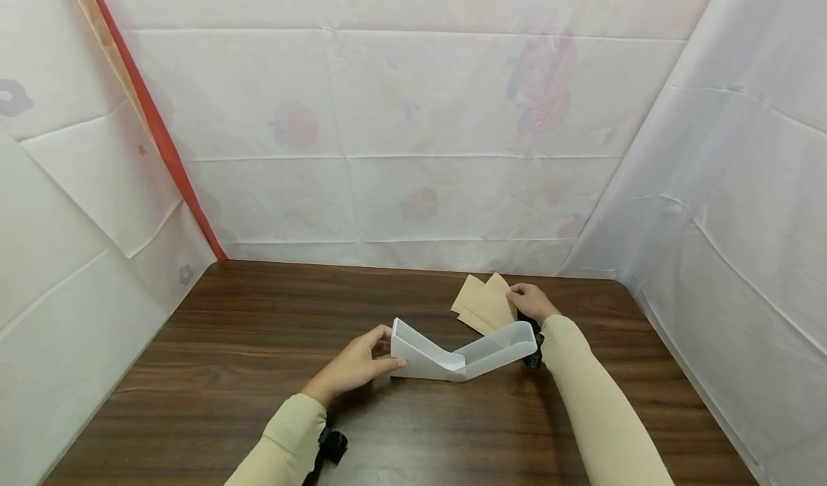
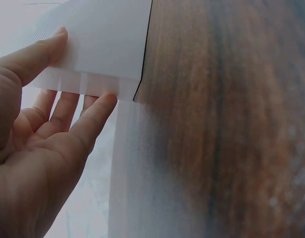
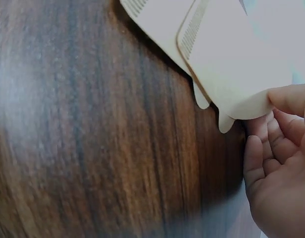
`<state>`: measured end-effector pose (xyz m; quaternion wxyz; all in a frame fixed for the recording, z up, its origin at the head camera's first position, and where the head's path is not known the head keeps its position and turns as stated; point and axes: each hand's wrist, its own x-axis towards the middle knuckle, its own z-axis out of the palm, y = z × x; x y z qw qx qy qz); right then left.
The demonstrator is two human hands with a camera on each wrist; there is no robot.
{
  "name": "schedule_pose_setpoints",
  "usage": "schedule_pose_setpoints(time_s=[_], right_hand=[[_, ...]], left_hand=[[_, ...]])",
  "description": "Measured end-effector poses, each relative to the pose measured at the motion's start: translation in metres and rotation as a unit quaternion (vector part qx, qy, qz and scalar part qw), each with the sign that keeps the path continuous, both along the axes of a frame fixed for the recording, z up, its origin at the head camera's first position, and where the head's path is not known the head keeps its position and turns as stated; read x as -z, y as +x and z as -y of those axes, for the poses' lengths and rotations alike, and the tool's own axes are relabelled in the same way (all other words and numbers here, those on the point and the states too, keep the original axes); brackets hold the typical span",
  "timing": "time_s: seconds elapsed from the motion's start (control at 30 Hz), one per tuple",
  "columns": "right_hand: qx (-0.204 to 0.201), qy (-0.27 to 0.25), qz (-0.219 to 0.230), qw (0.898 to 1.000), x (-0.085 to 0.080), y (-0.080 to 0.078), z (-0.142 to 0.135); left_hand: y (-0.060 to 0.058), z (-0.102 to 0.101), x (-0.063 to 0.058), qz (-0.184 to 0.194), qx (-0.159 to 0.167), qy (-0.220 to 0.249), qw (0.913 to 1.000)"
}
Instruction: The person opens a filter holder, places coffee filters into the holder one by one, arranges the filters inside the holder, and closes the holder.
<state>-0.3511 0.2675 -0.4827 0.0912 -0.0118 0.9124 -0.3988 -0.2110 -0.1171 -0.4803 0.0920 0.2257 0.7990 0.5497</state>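
Observation:
A white, translucent plastic case (image 1: 420, 360), hinged and opened into two shallow troughs, stands on the table in a wide V. My left hand (image 1: 358, 362) holds its left end, thumb on the front face and fingers at the end wall (image 2: 100, 84). Behind the case's right half lie overlapping flat beige pieces. My right hand (image 1: 533, 301) pinches the corner of the top beige piece (image 3: 231, 64) between thumb and forefinger. Another beige piece (image 3: 160, 25) lies beneath it; both show a row of short comb-like marks and a small rounded tab.
The dark wood-grain table (image 1: 258, 314) ends at a white patterned sheet (image 1: 413, 113) hung behind it. More white sheeting hangs at both sides. A red strip (image 1: 155, 120) runs down the back left corner. Black wrist bands (image 1: 332, 444) are on both wrists.

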Motion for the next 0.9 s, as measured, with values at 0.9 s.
schedule_pose_setpoints(time_s=[0.9], right_hand=[[-0.015, -0.1, -0.01, 0.995, -0.018, 0.005, -0.012]], left_hand=[[-0.002, 0.002, -0.001, -0.008, 0.001, -0.009, 0.9999]])
